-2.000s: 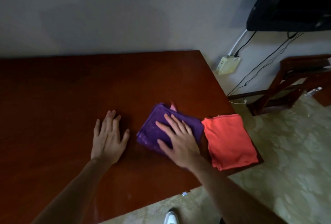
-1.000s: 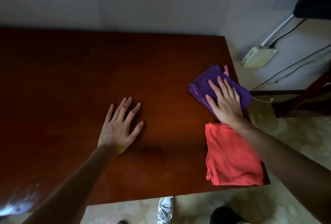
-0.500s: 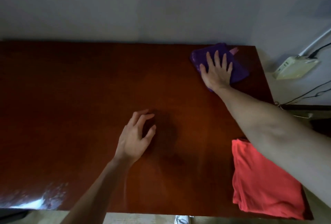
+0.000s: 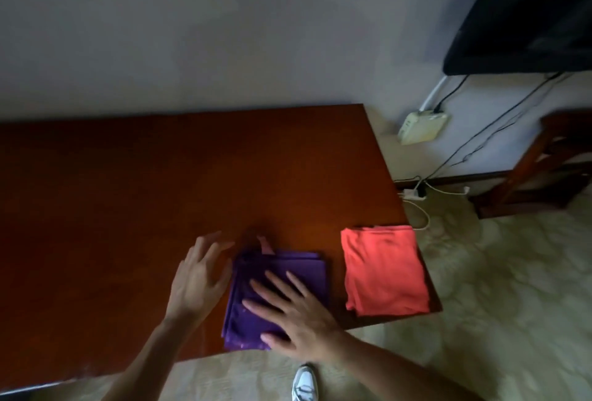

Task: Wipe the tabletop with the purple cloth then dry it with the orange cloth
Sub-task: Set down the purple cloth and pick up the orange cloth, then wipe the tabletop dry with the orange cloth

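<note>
Now, with your right hand [image 4: 298, 317] spread flat on the folded purple cloth [image 4: 275, 298] at the tabletop's [image 4: 160, 183] near edge, left hand [image 4: 197, 275] open beside it, press evenly and sweep outward, steering clear of the orange cloth [image 4: 384, 269] just right of your palm.

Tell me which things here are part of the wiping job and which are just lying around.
Part of the job: purple cloth under the right hand, orange cloth, tabletop.

Lying around: white wall box, cables, dark screen, wooden chair.
</note>
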